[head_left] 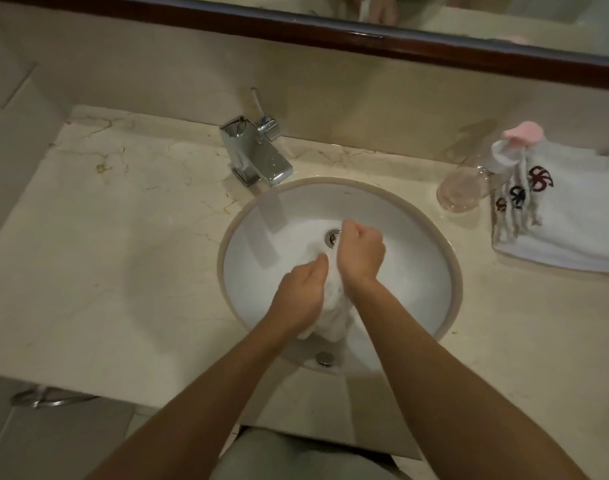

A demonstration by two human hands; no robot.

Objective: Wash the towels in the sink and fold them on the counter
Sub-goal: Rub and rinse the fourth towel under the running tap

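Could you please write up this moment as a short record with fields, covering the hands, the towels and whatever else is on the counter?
left hand: grips white towel over sink
right hand: grips same towel, near drain
stage: washing or wringing; cannot tell which
faucet: behind sink; no stream visible
folded towels: counter, right of sink
pump bottle: beside folded towels

Sink (417, 237) set into the surface (123, 254) straight before you. Faucet (254, 154) behind its rim, to the left. Towel (331, 306) in the basin. Folded towels (566, 216) on the surface at far right, bottle (469, 185) just left of them.
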